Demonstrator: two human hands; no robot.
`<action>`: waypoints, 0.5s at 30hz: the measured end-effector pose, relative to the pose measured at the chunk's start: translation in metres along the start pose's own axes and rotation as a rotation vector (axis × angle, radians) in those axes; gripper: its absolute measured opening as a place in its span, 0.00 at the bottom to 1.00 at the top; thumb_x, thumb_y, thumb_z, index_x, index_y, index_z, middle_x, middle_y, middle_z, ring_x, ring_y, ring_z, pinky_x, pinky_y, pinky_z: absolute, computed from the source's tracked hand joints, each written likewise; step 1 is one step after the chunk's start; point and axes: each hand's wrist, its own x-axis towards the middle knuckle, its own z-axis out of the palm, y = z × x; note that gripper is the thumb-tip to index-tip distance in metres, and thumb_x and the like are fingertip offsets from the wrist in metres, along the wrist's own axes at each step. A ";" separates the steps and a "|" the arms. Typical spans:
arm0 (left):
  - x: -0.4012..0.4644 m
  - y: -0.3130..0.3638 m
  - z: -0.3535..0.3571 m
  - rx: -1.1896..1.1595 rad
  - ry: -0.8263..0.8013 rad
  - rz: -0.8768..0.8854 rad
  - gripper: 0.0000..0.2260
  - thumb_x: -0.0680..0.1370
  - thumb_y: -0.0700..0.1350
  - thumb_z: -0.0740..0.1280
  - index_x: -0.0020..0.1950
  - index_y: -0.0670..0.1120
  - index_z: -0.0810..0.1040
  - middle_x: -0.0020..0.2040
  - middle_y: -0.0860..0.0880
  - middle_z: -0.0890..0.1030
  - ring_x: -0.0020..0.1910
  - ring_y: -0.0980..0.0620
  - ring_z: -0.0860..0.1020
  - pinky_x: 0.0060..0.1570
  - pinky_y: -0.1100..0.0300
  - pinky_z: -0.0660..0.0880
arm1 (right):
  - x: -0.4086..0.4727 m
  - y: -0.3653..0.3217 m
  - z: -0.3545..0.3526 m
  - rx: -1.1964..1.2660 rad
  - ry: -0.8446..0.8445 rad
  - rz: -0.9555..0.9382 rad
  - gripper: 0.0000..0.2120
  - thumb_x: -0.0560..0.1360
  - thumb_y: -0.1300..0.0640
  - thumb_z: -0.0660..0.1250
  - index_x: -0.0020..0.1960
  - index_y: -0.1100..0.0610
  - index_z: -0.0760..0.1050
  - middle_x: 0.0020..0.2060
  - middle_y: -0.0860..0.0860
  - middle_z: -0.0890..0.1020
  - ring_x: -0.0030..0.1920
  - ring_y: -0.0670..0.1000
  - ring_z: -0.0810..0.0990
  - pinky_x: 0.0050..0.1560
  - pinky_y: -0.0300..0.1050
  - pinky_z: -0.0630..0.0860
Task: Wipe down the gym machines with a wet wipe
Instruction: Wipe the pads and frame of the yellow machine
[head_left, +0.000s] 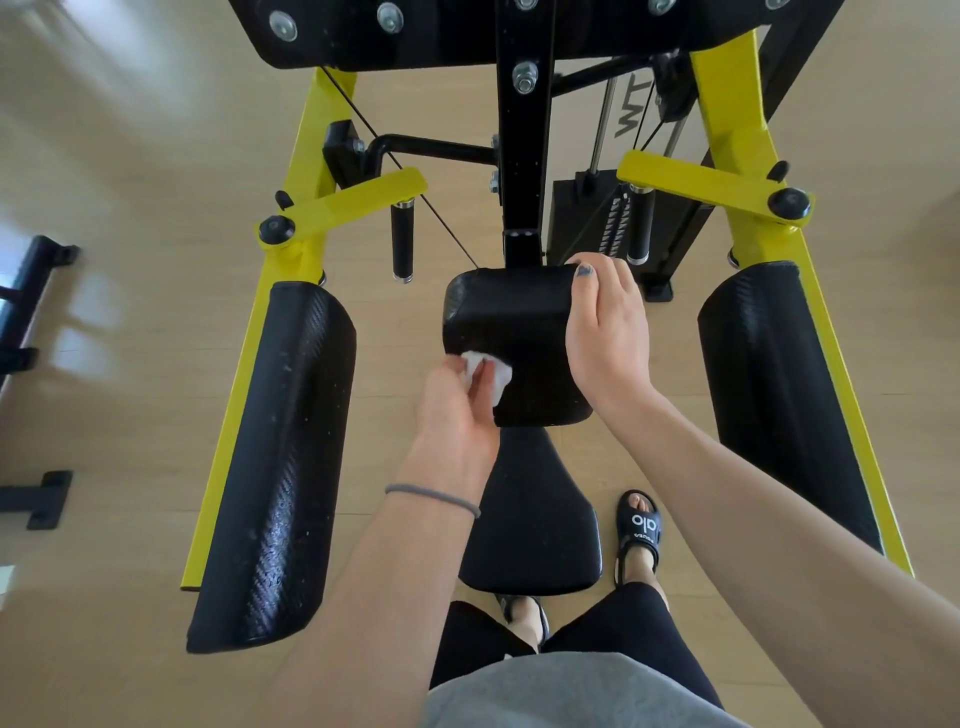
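Already the left hand (457, 410) pinched the crumpled wet wipe (491, 375) against the near left corner of the black chest pad (511, 332), while the right hand (605, 332) curled over the pad's right edge, thumb on top, steadying it. Most of the pad's unwiped face lay beyond and to the right of the wipe, running away from the person toward the black post (524, 130), so the stroke probably needed to travel that way, toward the bracing hand.
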 end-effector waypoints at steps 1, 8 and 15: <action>-0.008 0.005 0.005 -0.019 -0.052 0.050 0.13 0.84 0.41 0.62 0.67 0.38 0.73 0.58 0.40 0.78 0.52 0.52 0.76 0.58 0.59 0.76 | 0.000 0.000 0.000 0.000 0.001 0.000 0.16 0.86 0.52 0.51 0.64 0.52 0.75 0.53 0.43 0.74 0.57 0.45 0.73 0.52 0.32 0.66; -0.019 0.003 0.012 -0.145 0.032 0.096 0.06 0.78 0.41 0.72 0.51 0.48 0.77 0.54 0.48 0.80 0.55 0.53 0.79 0.56 0.61 0.76 | 0.000 0.000 0.001 0.000 0.004 -0.008 0.16 0.86 0.51 0.52 0.65 0.53 0.75 0.53 0.43 0.74 0.57 0.45 0.74 0.54 0.34 0.67; 0.004 -0.015 -0.007 -0.117 -0.098 -0.039 0.03 0.79 0.37 0.66 0.50 0.38 0.77 0.45 0.44 0.82 0.54 0.50 0.83 0.70 0.52 0.71 | -0.001 0.000 -0.001 0.014 -0.010 -0.019 0.16 0.85 0.52 0.51 0.65 0.53 0.75 0.54 0.44 0.75 0.57 0.46 0.73 0.53 0.34 0.67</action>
